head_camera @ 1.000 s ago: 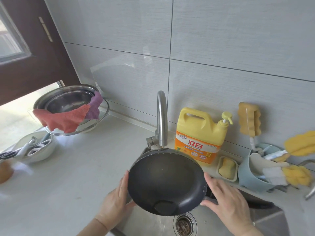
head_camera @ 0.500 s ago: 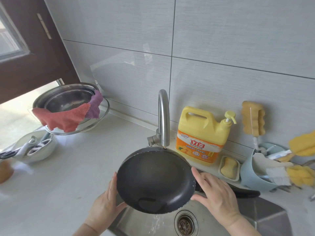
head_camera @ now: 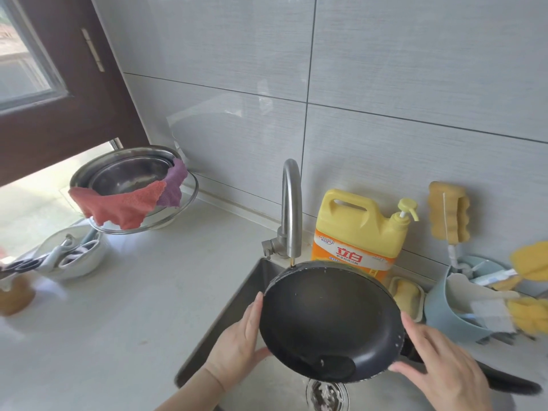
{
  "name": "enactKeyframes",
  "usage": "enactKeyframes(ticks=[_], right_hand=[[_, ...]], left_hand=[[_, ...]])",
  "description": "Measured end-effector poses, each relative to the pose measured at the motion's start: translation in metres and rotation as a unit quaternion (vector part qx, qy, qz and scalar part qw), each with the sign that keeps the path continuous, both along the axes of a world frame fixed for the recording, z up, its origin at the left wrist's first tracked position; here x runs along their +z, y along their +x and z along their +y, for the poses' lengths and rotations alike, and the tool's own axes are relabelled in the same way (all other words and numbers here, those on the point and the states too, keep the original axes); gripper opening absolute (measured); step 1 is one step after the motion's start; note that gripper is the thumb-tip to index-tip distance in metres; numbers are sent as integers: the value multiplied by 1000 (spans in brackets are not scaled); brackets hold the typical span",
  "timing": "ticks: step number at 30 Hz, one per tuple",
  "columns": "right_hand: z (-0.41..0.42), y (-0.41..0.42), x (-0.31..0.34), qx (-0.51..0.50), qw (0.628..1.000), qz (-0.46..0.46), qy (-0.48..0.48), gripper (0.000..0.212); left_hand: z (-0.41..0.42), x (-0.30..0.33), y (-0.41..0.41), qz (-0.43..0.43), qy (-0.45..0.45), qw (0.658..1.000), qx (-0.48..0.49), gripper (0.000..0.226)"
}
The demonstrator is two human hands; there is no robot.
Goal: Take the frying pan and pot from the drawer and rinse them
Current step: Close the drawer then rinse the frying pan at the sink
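- One of the two task items, a round black non-stick frying pan (head_camera: 329, 321), is held over the stainless steel sink (head_camera: 255, 292), tilted with its far rim up under the spout, so that a small pool of water is gathered at its near, low edge; droplets are seen along the rim.
- The pan's left rim is cupped by the left hand (head_camera: 237, 345), fingers spread flat against its outer wall; the right rim, beside the black handle (head_camera: 510, 384), is pressed by the open right hand (head_camera: 439, 372). The pan is steadied between the palms rather than gripped in a closed fist.
- Rinsing of the pan is judged to be under way or nearly finished; no pot is seen in the sink, so that half of the task is judged to be still left.
- Below the pan, the round metal drain strainer (head_camera: 326, 396) is partly shown; the basin otherwise appears empty of dishes.
- At the near left, a white ceramic bowl (head_camera: 86, 259) is filled with scissors and small utensils.
- At the right, a pale blue plastic caddy (head_camera: 450, 318) is loaded with yellow sponges and brushes; a small cream soap dish (head_camera: 407, 295) with a yellow bar lies beside it.
- Behind the pan, the curved steel tap (head_camera: 292, 209) and a yellow detergent jug with a pump (head_camera: 358, 229) are stood against the wall.
- Farthest left, stacked steel basins (head_camera: 130, 173) in a glass bowl are draped with red and purple cloths.
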State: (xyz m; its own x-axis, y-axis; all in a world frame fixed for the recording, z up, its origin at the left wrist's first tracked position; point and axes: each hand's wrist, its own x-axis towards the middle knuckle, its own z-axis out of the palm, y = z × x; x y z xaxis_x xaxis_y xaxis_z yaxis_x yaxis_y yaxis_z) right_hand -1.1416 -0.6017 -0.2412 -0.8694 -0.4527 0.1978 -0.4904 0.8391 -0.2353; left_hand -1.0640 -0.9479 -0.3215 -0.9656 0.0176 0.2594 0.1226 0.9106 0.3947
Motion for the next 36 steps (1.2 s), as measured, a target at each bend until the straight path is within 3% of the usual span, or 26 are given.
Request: enactKeyframes(ticks=[4,9,17,23,27,36], right_hand=[[-15,-4,-6,27,1000,5,9,106],[-43,-9,-8,55,998,-27,9,138],[-45,-8,1,43,999,-22,-17,136],[2,9,21,-7,999,-26,-22,102],[42,24,26,-45,998,-35,-6,84],[69,34,37,-62,998,23,13,87]], left_hand=[[-20,-1,14,42,0,999,19,99],[-52,-1,37,42,7,997,68,97],[-65,8,51,21,-23,996,78,99],[-24,14,28,23,-44,998,33,96],[15,25,8,43,-54,998,-14,105],[66,46,-12,66,-34,994,-77,124]])
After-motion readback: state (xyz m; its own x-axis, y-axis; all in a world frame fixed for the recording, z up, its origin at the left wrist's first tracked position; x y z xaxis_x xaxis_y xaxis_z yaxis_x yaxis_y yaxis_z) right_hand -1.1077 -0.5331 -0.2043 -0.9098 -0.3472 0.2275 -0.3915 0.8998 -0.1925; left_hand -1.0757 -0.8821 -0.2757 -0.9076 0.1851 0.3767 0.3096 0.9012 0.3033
